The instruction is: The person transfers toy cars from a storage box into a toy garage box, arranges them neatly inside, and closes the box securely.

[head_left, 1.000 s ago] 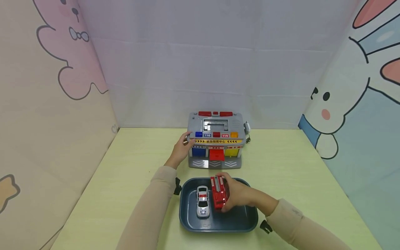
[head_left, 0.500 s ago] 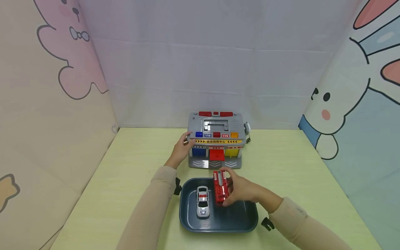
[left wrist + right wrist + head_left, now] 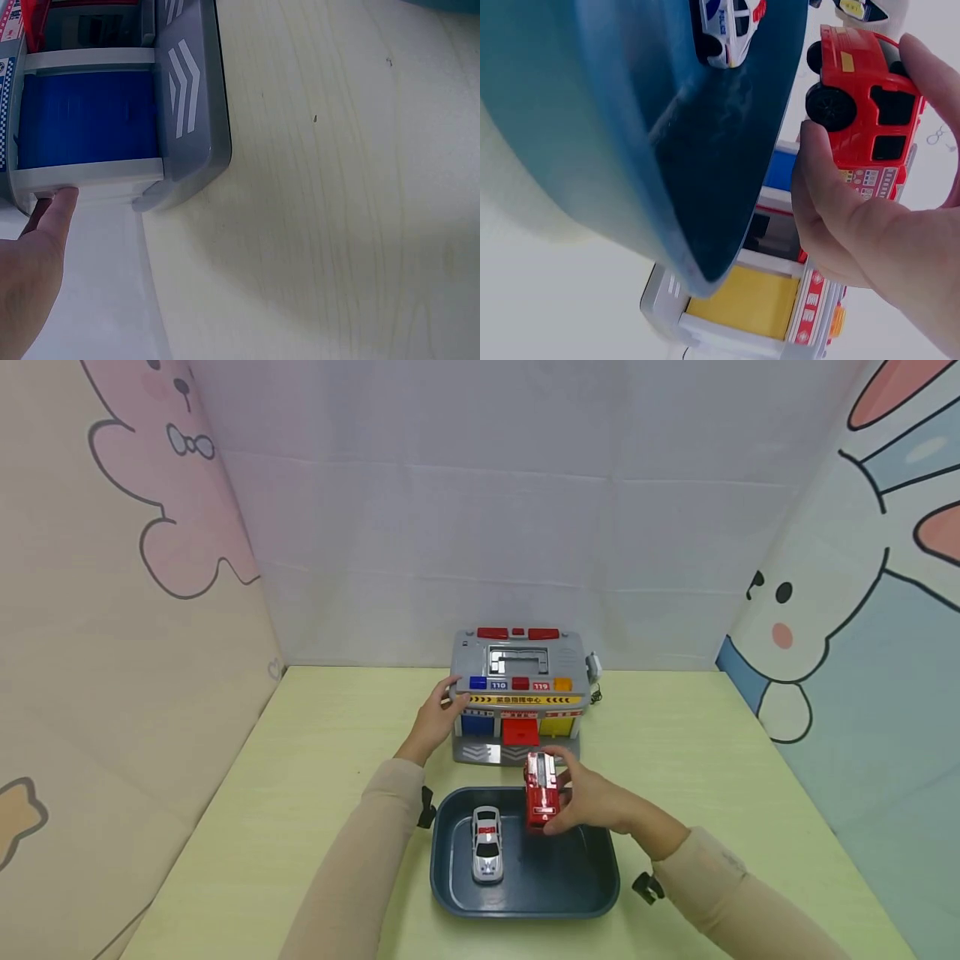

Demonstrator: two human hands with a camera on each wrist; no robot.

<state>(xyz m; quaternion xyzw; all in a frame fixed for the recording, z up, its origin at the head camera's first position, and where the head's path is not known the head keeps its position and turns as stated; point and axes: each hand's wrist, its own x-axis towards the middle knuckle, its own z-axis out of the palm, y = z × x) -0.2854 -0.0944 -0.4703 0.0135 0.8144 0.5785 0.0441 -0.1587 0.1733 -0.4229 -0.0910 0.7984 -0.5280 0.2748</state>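
Note:
My right hand (image 3: 592, 797) grips a red toy fire truck (image 3: 542, 789), its thumb and fingers at the truck's ends and side. The truck is raised over the back rim of the dark blue tray (image 3: 525, 906); its black wheels face the tray in the right wrist view. On the tray's left side lies a white toy police car (image 3: 487, 845). Against the left side of a grey toy garage (image 3: 517, 685) rests my left hand (image 3: 433, 720), fingers fairly straight. The garage has a blue door (image 3: 86, 120), a lifted red middle door (image 3: 520, 732) and a yellow door (image 3: 744, 300).
The pale wooden table (image 3: 352, 718) extends to both sides of tray and garage. A white sheet (image 3: 510, 527) hangs behind. Cartoon-printed panels stand left and right. A small grey part with a dark cord (image 3: 595, 672) sits on the garage's right side.
My right hand has lifted the fire truck from inside the tray and carried it forward and slightly right, closer to the garage. My left hand and the police car stay where they were.

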